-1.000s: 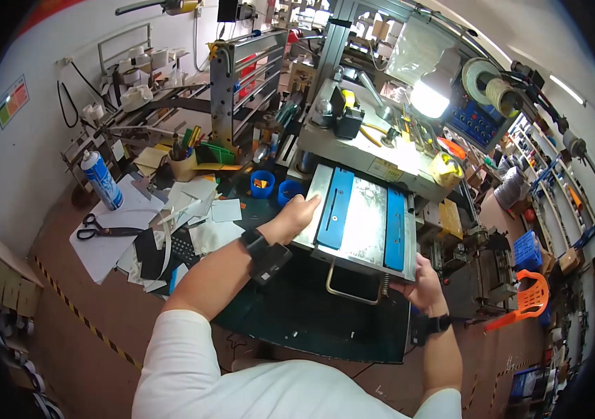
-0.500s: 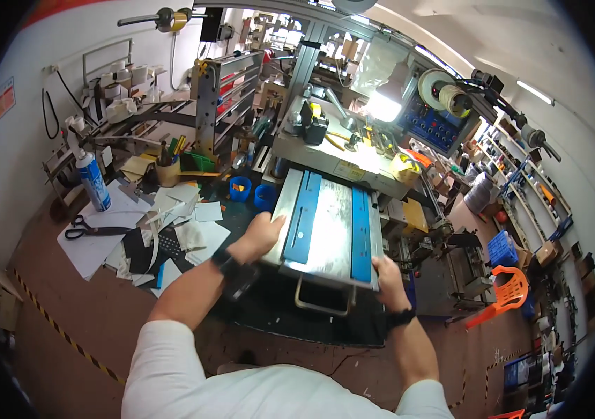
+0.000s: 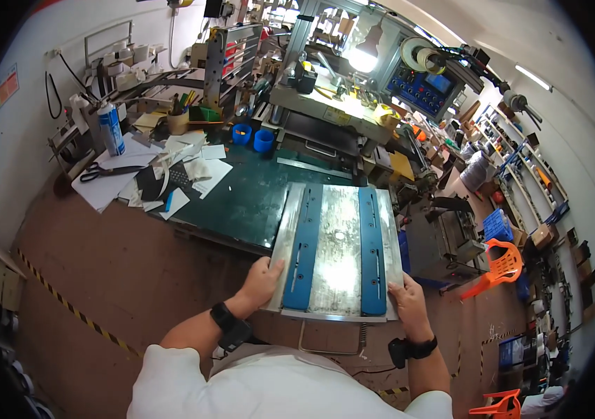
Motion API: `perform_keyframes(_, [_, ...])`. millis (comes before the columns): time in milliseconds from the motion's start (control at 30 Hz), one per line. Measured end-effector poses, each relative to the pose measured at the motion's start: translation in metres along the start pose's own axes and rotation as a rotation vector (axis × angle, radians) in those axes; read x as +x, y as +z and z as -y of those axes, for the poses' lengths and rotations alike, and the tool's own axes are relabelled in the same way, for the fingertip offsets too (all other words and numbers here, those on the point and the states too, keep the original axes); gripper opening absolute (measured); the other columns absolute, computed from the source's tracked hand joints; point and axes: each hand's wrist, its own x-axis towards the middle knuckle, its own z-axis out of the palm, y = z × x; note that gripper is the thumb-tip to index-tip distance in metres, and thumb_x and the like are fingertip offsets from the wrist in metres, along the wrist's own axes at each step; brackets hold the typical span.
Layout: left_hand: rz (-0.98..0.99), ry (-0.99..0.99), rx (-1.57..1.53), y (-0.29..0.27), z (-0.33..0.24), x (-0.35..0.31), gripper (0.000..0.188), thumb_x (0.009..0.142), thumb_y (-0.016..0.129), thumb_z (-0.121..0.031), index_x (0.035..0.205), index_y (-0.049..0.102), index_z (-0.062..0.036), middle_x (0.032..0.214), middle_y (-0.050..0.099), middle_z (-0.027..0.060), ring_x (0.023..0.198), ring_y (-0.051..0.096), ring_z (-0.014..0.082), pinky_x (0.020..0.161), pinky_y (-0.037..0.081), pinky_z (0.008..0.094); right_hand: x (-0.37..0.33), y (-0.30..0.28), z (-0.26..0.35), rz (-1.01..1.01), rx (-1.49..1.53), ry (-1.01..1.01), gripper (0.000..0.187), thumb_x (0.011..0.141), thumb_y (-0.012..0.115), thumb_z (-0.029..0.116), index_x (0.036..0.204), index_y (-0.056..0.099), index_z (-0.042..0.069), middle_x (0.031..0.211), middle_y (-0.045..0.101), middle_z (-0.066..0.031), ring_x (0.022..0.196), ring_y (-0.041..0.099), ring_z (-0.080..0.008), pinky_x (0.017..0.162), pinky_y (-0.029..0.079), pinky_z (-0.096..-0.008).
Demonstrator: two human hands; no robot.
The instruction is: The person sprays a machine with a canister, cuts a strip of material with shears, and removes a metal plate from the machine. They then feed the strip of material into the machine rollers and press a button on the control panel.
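A flat metal plate [image 3: 332, 237] with two blue slotted rails [image 3: 302, 258] lies between my hands, its near end jutting past the front of the green-topped bench [image 3: 241, 209]. My left hand [image 3: 262, 281] grips the plate's left edge near the front corner. On the opposite edge, my right hand [image 3: 407, 297] is closed with the thumb on top. A bent wire handle [image 3: 325, 351] and a spring hang below the near edge. Fingers under the plate are hidden.
Behind the plate stands a machine with a dark slot [image 3: 318, 133] beneath its lit top. Two blue cups [image 3: 263, 141], paper scraps, black scissors [image 3: 109, 172] and a blue-white spray can [image 3: 110, 129] occupy the bench's left. An orange chair [image 3: 501, 263] is at the right.
Both hands have drawn the plate out of the machine toward my body. The dark slot and more of the green bench top now show behind it.
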Motion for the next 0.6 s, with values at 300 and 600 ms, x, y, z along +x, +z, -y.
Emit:
perform_keyframes(300, [0.377,-0.191,-0.62,0.033,0.033,-0.009,0.035,0.1,0.043,-0.029,0.106,0.059,0.0015,0.093,0.065,0.0064,0.08,0.061,0.0131,0.072,0.049,0.0263,-0.054,0.061,0.093,-0.112,-0.126,-0.252,0.055,0.081,0.065,0.019,0.128,0.049,-0.005,0.097,0.064,-0.01,0.076,0.056,-0.0075,0.067,0.045,-0.0215])
perform_keyframes(600, [0.525,-0.263,-0.654,0.025,-0.001,-0.014,0.045,0.1,0.04,-0.041,0.131,0.045,-0.0098,0.122,0.056,0.0072,0.106,0.057,0.0154,0.089,0.05,0.0295,0.002,0.157,0.105,-0.141,-0.981,-0.916,0.05,0.07,0.074,0.026,0.113,0.062,0.004,0.092,0.057,-0.0141,0.072,0.054,-0.0205,0.062,0.04,-0.0255])
